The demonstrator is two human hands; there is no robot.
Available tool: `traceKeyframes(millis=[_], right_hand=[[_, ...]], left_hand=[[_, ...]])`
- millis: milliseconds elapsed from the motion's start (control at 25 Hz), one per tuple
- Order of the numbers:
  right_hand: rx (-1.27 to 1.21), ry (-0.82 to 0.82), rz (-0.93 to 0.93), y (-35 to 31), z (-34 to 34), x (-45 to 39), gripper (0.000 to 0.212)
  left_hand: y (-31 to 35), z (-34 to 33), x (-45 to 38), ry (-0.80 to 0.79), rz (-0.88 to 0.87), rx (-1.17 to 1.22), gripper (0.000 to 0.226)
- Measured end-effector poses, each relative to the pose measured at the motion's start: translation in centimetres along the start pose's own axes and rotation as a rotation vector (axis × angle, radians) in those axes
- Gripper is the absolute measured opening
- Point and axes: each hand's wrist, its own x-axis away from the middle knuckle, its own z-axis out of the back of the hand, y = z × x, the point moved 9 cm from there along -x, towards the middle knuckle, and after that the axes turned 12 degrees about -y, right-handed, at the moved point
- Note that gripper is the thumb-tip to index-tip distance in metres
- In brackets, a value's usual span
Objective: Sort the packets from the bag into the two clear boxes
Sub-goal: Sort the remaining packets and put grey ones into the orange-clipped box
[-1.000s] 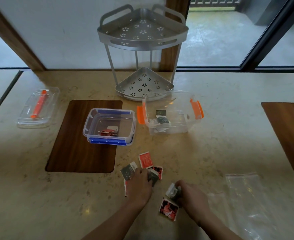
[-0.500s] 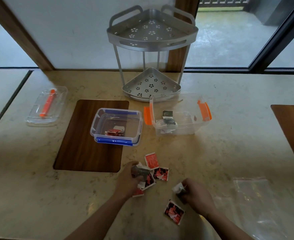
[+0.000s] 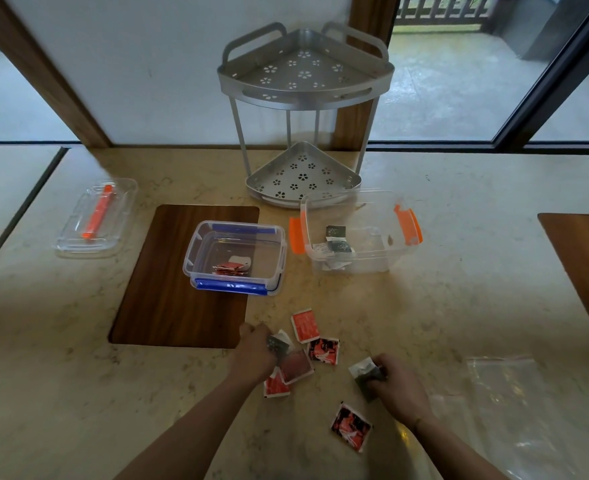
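Several red packets [image 3: 306,325] lie loose on the marble counter in front of the boxes. My left hand [image 3: 254,355] rests among them, fingers closed on a dark packet [image 3: 277,345]. My right hand [image 3: 398,386] grips another dark packet [image 3: 365,374] just right of the pile. One red packet [image 3: 351,426] lies alone, nearer to me. The clear box with blue clips [image 3: 196,251] holds red packets. To its right, the clear box with orange clips [image 3: 403,251] holds dark packets. The empty clear bag [image 3: 514,403] lies flat at the right.
A metal two-tier corner rack [image 3: 303,81] stands behind the boxes. A clear lid with an orange strip [image 3: 95,216] lies at the left. A wooden mat [image 3: 161,299] sits under the blue-clipped box; another wooden mat [image 3: 587,265] is at the right edge.
My left hand has picked a dark packet out of the pile and shifted left. My right hand has kept hold of its dark packet. The view has tilted up a little.
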Motion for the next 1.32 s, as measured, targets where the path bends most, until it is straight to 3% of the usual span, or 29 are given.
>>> traceKeyframes(millis=[160, 320, 600, 880, 1080, 1200, 1320], right_hand=[[-0.13, -0.055, -0.037, 0.5, 0.0, 0.1, 0.025], [-0.334, -0.131, -0.038, -0.4, 0.1, 0.6, 0.027], [-0.476, -0.163, 0.13, -6.5, 0.8, 1.7, 0.026], [-0.53, -0.205, 0.231, -8.9, 2.9, 1.3, 0.032], [-0.427, -0.091, 0.341, -10.6, 4.9, 0.7, 0.036], [-0.253, -0.012, 0.41, -12.2, 7.1, 0.3, 0.033], [0.085, 0.116, 0.434, -14.0, 10.4, 0.2, 0.029]], left_hand=[[-0.2, 0.4, 0.4, -0.008, -0.036, 0.165, 0.021], [-1.3, 0.7, 1.6, -0.02, 0.008, 0.475, 0.029], [4.9, -3.0, 4.3, -0.395, -0.082, 0.931, 0.03], [8.9, -1.5, 3.6, -0.338, -0.132, 0.901, 0.025], [11.0, -0.4, 2.3, -0.309, -0.176, 0.823, 0.023], [12.4, 1.4, 1.2, -0.298, -0.233, 0.662, 0.024], [15.0, 4.9, 0.2, -0.199, -0.411, 0.37, 0.033]])
